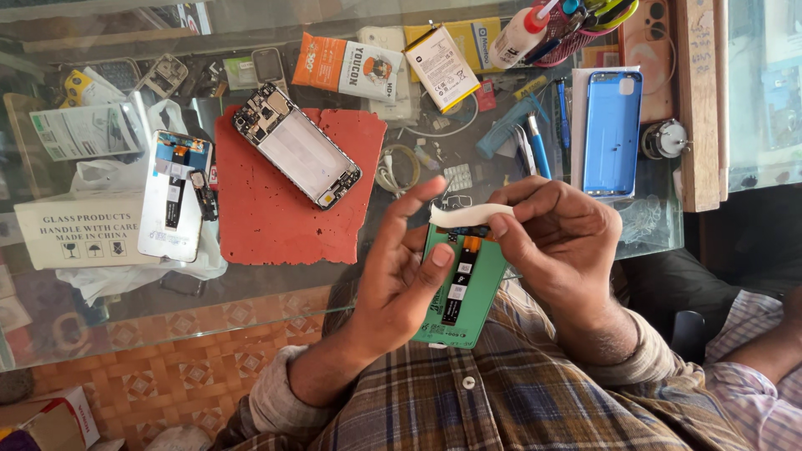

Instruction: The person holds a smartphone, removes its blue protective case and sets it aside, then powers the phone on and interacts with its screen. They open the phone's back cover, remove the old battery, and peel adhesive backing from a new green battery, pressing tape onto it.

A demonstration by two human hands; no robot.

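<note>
Left hand (407,280) is gripping a green-backed phone screen panel (468,288), thumb lying across its face, fingers wrapping behind, holding it tilted above the near edge of the glass bench (276,292), over the person's plaid shirt (518,401). Right hand (561,242) is pinching a white strip (469,215) between thumb and fingertips at the panel's top end; the strip is curving off to the left, probably a film or tape, hard to be sure at this size. A black flex ribbon (458,284) is running down the panel's middle.

Outward on the bench: a red mat (276,217) is lying left of the hands, with an opened phone frame (296,156) sitting diagonally on its upper part. Just left of the mat, another white-backed screen panel (173,196) is resting on a plastic bag and a white cardboard box (75,230). A blue phone back cover (612,132) is lying toward the right edge, beyond the right hand, with a blue pen-like tool (539,146) beside it. Along the far edge, a phone battery (442,67), an orange packet (347,67) and a red cup of tools (576,29) are sitting. A wooden block (697,100) is standing along the right edge.
</note>
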